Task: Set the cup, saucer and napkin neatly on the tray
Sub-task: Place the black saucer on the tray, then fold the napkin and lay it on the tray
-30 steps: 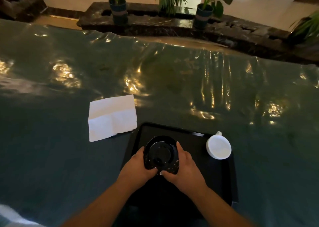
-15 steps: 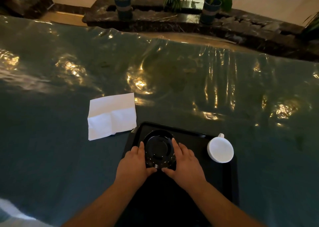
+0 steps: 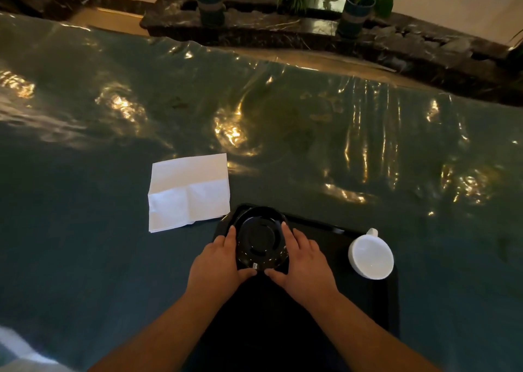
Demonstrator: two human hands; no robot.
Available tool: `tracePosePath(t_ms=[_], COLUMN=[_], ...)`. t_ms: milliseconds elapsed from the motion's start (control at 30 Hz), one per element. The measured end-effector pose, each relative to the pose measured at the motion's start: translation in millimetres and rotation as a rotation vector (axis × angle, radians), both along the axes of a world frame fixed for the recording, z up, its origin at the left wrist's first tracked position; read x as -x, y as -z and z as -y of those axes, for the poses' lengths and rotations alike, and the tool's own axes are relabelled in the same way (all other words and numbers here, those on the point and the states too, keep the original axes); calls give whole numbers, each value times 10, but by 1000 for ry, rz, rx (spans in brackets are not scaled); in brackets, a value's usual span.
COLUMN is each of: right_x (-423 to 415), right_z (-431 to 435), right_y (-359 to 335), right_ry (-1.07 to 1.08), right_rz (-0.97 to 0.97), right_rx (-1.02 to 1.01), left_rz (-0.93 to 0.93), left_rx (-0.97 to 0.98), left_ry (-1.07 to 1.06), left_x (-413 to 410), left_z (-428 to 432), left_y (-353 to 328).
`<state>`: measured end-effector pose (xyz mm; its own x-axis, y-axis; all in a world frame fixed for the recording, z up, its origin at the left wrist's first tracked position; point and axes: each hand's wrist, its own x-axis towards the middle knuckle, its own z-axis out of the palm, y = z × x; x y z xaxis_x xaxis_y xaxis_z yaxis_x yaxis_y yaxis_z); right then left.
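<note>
Both hands frame the black saucer [image 3: 261, 238] at the far left corner of the black tray [image 3: 325, 233]: the left hand [image 3: 216, 264] and the right hand [image 3: 304, 261] each curve around a side, fingers along the rim and thumbs meeting at its near edge — gripping it lightly between them. The saucer looks placed, or nearly so. The white cup [image 3: 370, 255] stands on the tray's right side, handle pointing away, well apart from the saucer. The white napkin [image 3: 188, 192] lies unfolded on the green table cover [image 3: 85, 230], just beside the tray's corner — not yet on it. By my reckoning, the cup, likely meant for the saucer, and the napkin remain.
</note>
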<state>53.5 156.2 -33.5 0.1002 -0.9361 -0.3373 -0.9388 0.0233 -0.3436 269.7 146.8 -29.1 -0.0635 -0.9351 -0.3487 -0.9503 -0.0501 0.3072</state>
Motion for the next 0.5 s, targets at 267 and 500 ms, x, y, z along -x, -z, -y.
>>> tracePosePath(t_ms=[267,500], right_x=[-189,-841], right_z=[201,852], right_y=[-90,-216], right_ry=[2,-99], right_rz=[23,149], right_rx=[147,209], left_rz=[-222,-178], left_rx=[124,182], left_ry=[-94,-404], left_x=[-326,-1196], left_z=[159,578], left_y=[-19,-3])
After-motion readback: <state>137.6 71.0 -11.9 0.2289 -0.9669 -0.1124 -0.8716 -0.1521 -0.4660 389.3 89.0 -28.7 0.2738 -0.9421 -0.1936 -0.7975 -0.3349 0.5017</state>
